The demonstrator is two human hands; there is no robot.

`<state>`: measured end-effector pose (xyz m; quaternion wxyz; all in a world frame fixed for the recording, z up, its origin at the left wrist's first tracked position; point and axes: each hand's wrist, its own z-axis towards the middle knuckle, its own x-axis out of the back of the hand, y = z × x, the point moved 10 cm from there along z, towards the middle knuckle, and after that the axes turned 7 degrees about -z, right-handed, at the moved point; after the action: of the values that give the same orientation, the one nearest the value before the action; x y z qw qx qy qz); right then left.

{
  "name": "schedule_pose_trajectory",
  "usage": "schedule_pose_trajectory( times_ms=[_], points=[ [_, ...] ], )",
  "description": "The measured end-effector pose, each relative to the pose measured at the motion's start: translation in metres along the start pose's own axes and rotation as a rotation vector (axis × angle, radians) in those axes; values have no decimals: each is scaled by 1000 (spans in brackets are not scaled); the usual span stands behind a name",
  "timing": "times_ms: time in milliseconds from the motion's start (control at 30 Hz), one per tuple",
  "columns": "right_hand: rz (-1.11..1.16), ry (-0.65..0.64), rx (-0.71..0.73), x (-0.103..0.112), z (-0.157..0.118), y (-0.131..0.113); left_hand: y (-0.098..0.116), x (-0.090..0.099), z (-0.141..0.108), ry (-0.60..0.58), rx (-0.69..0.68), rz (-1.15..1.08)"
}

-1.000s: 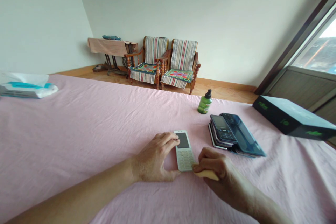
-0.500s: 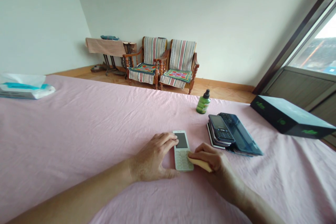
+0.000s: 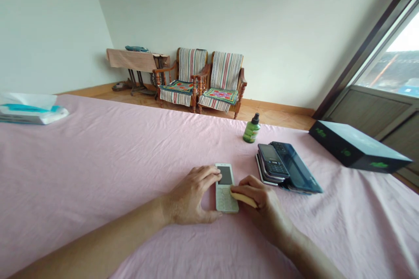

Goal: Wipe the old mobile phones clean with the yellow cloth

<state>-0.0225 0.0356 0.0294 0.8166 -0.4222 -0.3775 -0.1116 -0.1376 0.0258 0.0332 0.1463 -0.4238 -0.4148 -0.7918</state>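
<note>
A white keypad phone (image 3: 227, 200) lies face up on the pink cloth, its dark screen at the far end. My left hand (image 3: 193, 194) steadies it, fingertips on the screen's left edge and the thumb by the lower left corner. Pinched in my right hand (image 3: 266, 202) is a folded pale yellow wiping cloth (image 3: 245, 199), which touches the right side of the keypad. Just beyond that hand rest a dark keypad phone (image 3: 272, 159) on a small stack and a larger dark blue phone (image 3: 299, 168) on another stack.
A green spray bottle (image 3: 251, 130) stands behind the phones. At the right is a black box (image 3: 356, 146) with green markings. A tissue pack (image 3: 36, 111) lies far left on the pink bedspread (image 3: 131, 139). Two wooden chairs (image 3: 221, 78) stand against the wall.
The yellow cloth and my right hand have shifted slightly left over the keypad. My left hand keeps its place on the phone. The view has turned a little to the right.
</note>
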Motion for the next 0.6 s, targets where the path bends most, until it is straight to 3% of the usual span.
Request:
schedule_pose_trajectory(
  times_ms=[200,600],
  points=[
    [52,-23,-64,-1,-6,-4,3,2,0,21,-14,-7],
    [462,109,-271,8,-6,2,6,1,-3,28,-46,-94]
  ],
)
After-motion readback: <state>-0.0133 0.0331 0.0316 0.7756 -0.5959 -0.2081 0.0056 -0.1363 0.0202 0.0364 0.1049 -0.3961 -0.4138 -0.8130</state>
